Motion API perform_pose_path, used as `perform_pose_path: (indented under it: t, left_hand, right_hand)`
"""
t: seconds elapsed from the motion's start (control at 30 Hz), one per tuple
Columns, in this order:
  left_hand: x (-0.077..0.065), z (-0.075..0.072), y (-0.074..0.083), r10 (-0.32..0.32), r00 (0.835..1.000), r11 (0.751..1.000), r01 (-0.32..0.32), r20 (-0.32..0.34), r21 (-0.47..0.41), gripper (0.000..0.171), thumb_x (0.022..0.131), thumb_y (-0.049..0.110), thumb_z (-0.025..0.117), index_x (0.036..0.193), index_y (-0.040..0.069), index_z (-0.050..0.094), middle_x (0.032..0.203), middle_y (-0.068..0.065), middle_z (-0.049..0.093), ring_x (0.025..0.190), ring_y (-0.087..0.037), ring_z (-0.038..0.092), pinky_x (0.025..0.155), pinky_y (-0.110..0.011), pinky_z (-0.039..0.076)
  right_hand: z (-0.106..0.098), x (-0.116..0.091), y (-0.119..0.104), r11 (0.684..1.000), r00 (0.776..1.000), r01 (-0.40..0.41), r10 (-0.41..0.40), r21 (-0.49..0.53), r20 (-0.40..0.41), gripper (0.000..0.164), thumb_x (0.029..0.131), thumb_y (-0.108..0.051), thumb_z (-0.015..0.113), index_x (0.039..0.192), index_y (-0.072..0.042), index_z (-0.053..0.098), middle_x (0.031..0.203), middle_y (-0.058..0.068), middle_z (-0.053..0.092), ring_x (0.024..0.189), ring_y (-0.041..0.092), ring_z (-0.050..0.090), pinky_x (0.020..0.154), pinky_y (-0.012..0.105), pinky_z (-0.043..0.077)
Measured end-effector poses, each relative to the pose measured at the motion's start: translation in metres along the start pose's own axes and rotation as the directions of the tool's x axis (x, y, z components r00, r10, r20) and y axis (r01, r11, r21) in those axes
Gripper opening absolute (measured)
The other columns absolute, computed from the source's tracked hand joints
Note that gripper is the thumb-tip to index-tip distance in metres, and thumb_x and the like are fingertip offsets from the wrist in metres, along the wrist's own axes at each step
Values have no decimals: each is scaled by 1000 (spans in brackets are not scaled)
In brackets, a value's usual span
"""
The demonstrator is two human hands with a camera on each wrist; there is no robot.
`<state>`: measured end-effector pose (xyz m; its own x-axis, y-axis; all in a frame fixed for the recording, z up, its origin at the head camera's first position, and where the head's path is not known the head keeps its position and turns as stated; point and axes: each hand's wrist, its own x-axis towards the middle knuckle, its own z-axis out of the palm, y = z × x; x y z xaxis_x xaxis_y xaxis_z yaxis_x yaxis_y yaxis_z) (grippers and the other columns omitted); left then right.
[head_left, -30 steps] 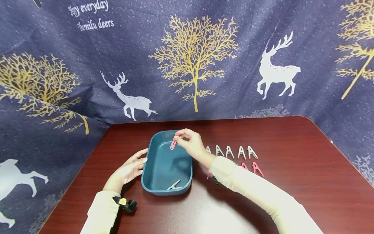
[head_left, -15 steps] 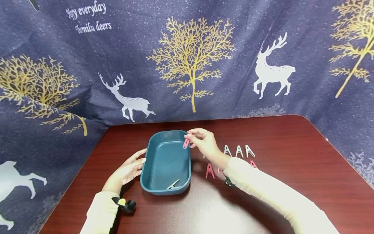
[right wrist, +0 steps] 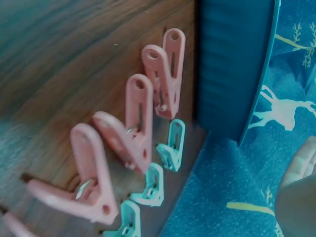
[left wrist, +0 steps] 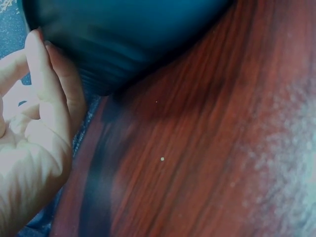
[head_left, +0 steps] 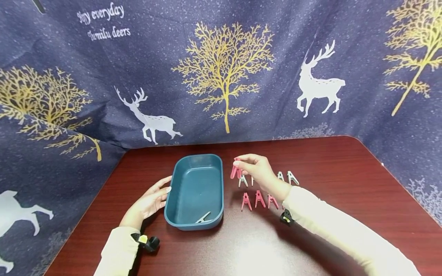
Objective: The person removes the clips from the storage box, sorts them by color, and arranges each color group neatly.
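Note:
A pink clothespin is pinched between the thumb and fingers of my right hand, just right of the blue bin. My left hand rests with extended fingers against the bin's left side; in the left wrist view, fingertips meet the bin's outer wall. Inside the bin, at its near end, lies one pale clothespin. Pink clothespins form a row right of the bin, with a row of pale clothespins behind. My right hand and forearm hide parts of both rows.
The dark red wooden table ends at a blue cloth backdrop printed with deer and trees. Black wrist cameras sit on the left wrist and right wrist.
My right hand has moved from over the bin to the right, carrying the pink clothespin out past the rim. More of the pink row now shows. My left hand stays at the bin.

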<state>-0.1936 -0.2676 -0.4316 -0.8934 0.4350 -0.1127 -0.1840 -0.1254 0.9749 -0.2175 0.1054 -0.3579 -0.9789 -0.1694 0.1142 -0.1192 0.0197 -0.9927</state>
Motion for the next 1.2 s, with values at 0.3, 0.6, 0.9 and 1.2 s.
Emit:
perform_pose_path:
  t: [0.3,0.6,0.9,1.2]
  left_hand:
    - [2,2,3,10,1000,1000,-10,5,-4,43,102,8,37,144,18,29,116,4,64,99,-10,65,82,-28,53]
    - [2,1,4,25,999,999,-24,32,-22,42,103,7,35,142,20,31,117,3,64,100,-10,65,82,-28,53]
    - [2,0,3,16,1000,1000,-15,19,-23,43,103,8,37,143,19,29,117,3,64,99,-10,65,82,-28,54]
    - [0,-1,-1,28,999,999,-27,21,-47,42,103,6,35,142,20,31,115,3,64,97,-10,65,79,-27,54]
  right_hand:
    - [-37,-17,1,989,994,-102,107,-105,37,38,86,-15,70,115,9,64,86,-5,71,72,4,65,69,25,55]
    - [-87,-43,11,985,989,-134,140,-105,49,46,88,-10,66,120,21,52,89,1,72,75,9,70,72,30,57]
    - [-112,-54,14,968,981,-192,191,-163,-19,51,87,-15,69,120,20,53,90,-1,71,75,8,69,73,30,57]
    - [-142,-54,13,954,974,-217,227,-209,21,47,87,-15,68,115,20,54,84,-4,70,73,7,68,70,27,57]
